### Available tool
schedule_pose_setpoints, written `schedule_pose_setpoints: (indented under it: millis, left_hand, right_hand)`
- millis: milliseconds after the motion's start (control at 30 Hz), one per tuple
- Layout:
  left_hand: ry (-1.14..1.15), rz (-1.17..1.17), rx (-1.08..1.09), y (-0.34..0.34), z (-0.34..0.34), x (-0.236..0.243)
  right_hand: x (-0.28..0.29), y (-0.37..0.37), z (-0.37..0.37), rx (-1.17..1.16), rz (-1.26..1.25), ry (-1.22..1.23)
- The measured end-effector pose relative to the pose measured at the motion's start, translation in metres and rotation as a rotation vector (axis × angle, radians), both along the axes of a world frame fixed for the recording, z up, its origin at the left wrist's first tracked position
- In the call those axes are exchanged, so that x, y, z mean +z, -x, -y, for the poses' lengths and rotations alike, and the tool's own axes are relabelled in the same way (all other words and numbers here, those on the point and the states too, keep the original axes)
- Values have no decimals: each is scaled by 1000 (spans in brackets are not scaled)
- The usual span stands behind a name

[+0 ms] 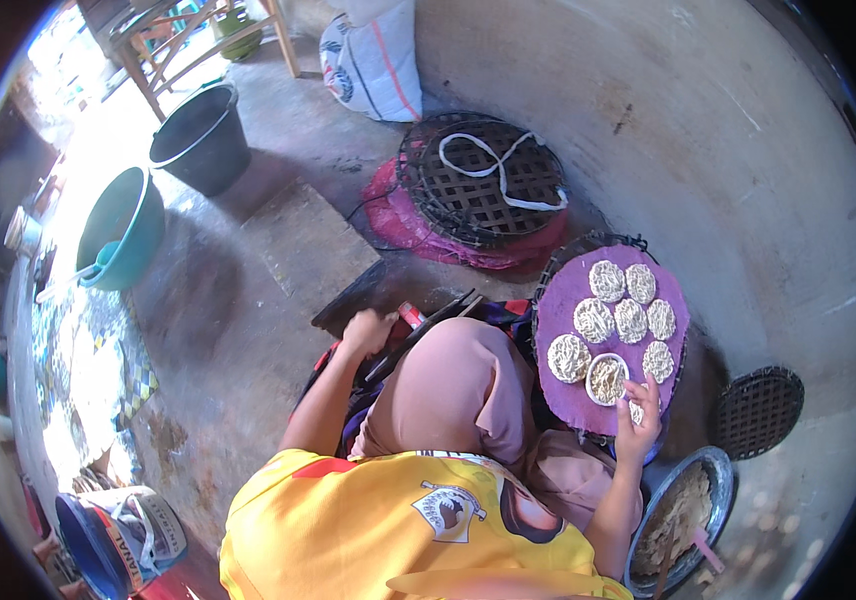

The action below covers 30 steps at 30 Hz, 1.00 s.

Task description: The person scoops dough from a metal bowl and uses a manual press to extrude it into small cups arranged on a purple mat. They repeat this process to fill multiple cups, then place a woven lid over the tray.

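My right hand (638, 412) is at the lower right of a purple round cloth (588, 290), its fingers apart. Its fingertips are beside the rim of a white ring mould (593, 396), which surrounds a pale, stringy cake (607, 379). Contact with the rim is hard to make out. Several flat, round cakes of cream-coloured strands (631, 321) lie on the cloth, and one shows partly behind my fingers. To the left of my knee, my left hand (370, 331) is closed, next to a red and white object (411, 315) and dark sticks (438, 318). What it grips is hidden.
A basin of pale dough-like mass (676, 520) stands at lower right, near a dark woven tray (760, 410). Ahead, a woven lid (478, 180) with a white cord rests over pink plastic. A green tub (133, 235), black bucket (203, 140) and white sack (373, 65) stand farther off.
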<state>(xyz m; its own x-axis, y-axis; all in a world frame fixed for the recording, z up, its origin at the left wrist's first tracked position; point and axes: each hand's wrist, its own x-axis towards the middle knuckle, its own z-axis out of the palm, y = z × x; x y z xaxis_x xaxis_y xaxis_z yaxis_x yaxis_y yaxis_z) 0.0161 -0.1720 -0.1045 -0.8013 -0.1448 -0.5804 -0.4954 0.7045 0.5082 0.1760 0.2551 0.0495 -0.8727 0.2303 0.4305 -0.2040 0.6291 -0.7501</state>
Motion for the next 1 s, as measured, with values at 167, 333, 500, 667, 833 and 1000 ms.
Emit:
schedule_pose_setpoints:
  millis: [167, 333, 500, 667, 833, 1000]
  left_hand:
    - [171, -832, 23, 44, 11, 37]
    - [554, -759, -166, 58, 7, 24]
    - [597, -718, -193, 65, 6, 13]
    - [530, -747, -415, 35, 31, 11]
    - [527, -814, -734, -31, 121, 8]
    - [548, -1111, 141, -100, 168, -25]
  right_hand:
    - [17, 2, 4, 10, -10, -4]
    - [22, 5, 17, 54, -48, 2]
    - [20, 8, 24, 98, 24, 68]
    - [20, 13, 25, 108, 8, 16]
    - [16, 7, 21, 155, -55, -81]
    - [4, 6, 24, 111, -7, 64]
